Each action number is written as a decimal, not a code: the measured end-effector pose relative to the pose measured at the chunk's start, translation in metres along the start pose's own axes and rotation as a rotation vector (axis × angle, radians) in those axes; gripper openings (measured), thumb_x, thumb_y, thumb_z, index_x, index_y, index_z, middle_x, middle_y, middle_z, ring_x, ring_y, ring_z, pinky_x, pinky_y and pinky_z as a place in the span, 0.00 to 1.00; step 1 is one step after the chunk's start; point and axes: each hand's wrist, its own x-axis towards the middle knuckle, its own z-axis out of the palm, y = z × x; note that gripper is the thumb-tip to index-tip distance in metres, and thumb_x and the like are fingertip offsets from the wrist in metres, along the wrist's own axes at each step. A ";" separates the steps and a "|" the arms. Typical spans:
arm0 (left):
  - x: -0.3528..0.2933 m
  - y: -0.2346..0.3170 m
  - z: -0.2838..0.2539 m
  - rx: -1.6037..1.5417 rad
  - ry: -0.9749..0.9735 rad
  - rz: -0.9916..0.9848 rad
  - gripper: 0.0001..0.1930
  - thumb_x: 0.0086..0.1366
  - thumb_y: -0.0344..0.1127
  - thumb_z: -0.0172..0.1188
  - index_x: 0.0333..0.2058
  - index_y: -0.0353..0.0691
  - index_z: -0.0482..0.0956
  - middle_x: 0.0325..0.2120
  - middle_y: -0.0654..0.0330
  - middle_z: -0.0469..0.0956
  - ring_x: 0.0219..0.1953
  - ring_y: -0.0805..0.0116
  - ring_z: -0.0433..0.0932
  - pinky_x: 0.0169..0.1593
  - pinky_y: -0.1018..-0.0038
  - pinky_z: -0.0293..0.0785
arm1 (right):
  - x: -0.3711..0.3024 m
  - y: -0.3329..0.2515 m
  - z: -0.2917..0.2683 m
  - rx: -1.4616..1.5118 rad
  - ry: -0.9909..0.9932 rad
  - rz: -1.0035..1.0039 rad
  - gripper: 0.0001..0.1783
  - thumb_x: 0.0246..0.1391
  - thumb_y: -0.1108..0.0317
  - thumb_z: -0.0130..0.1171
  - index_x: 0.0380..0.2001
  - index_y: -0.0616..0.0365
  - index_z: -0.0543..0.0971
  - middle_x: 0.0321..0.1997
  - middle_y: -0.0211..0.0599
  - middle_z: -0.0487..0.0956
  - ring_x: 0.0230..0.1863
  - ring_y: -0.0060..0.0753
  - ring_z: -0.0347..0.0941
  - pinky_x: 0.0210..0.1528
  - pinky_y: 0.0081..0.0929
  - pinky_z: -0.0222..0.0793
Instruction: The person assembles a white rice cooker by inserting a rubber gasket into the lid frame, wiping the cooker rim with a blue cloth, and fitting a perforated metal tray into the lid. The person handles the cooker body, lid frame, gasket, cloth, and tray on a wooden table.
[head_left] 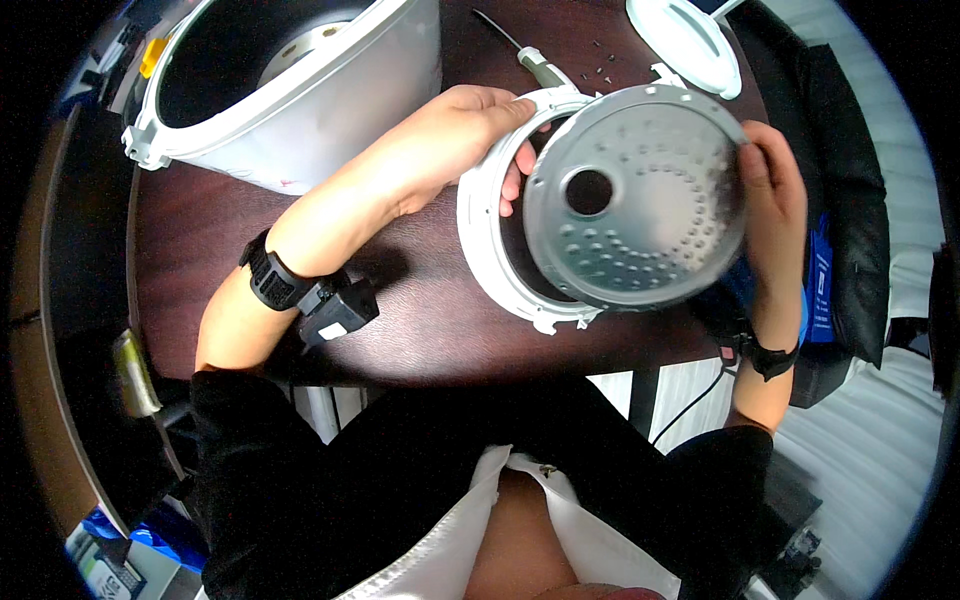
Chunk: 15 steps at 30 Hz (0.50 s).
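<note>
My left hand (pixel 478 125) grips the upper left rim of a white plastic ring (pixel 480 225), its fingers curled through the dark opening. On the right, my right hand (pixel 775 185) is closed on the edge of a round metal inner lid (pixel 650 240). This silvery disc has rows of small dimples and one large hole left of its middle. It overlaps the ring's right side, tilted and shifted right, and hides that part of the ring. Whether the two touch cannot be told. Just beyond the ring lies a screwdriver (pixel 543 68) with a pale and grey handle.
A large white rice cooker body (pixel 330 125) with a dark inside stands at the upper left of the brown table (pixel 240 330). Several small dark screws (pixel 598 72) lie beyond the ring. A pale oval cover (pixel 685 40) is at the far right, beside a black padded seat (pixel 850 200).
</note>
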 end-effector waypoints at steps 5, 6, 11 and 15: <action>0.011 -0.001 0.011 0.001 0.054 -0.061 0.12 0.74 0.43 0.49 0.40 0.38 0.70 0.24 0.65 0.75 0.20 0.75 0.75 0.24 0.76 0.80 | -0.017 0.003 -0.051 0.397 0.338 0.351 0.20 0.67 0.61 0.54 0.54 0.64 0.75 0.49 0.34 0.80 0.49 0.25 0.75 0.53 0.25 0.71; 0.006 -0.005 0.011 -0.006 0.120 -0.077 0.12 0.74 0.43 0.50 0.40 0.39 0.70 0.23 0.66 0.73 0.19 0.76 0.74 0.23 0.76 0.79 | -0.014 0.000 -0.041 0.454 0.346 0.390 0.21 0.67 0.61 0.54 0.56 0.65 0.74 0.51 0.36 0.79 0.51 0.27 0.75 0.55 0.26 0.71; 0.002 -0.010 0.012 -0.198 0.103 0.054 0.13 0.74 0.43 0.49 0.36 0.39 0.68 0.20 0.66 0.70 0.17 0.76 0.71 0.21 0.77 0.73 | -0.069 -0.001 -0.028 0.681 0.297 0.613 0.24 0.64 0.67 0.56 0.60 0.68 0.70 0.59 0.43 0.76 0.58 0.31 0.72 0.63 0.28 0.66; -0.001 -0.008 0.015 -0.263 0.072 0.084 0.19 0.75 0.49 0.46 0.33 0.38 0.69 0.20 0.65 0.69 0.16 0.74 0.70 0.20 0.77 0.71 | -0.114 -0.010 0.012 0.922 0.229 0.731 0.21 0.66 0.71 0.49 0.60 0.67 0.67 0.55 0.41 0.76 0.55 0.29 0.74 0.60 0.27 0.69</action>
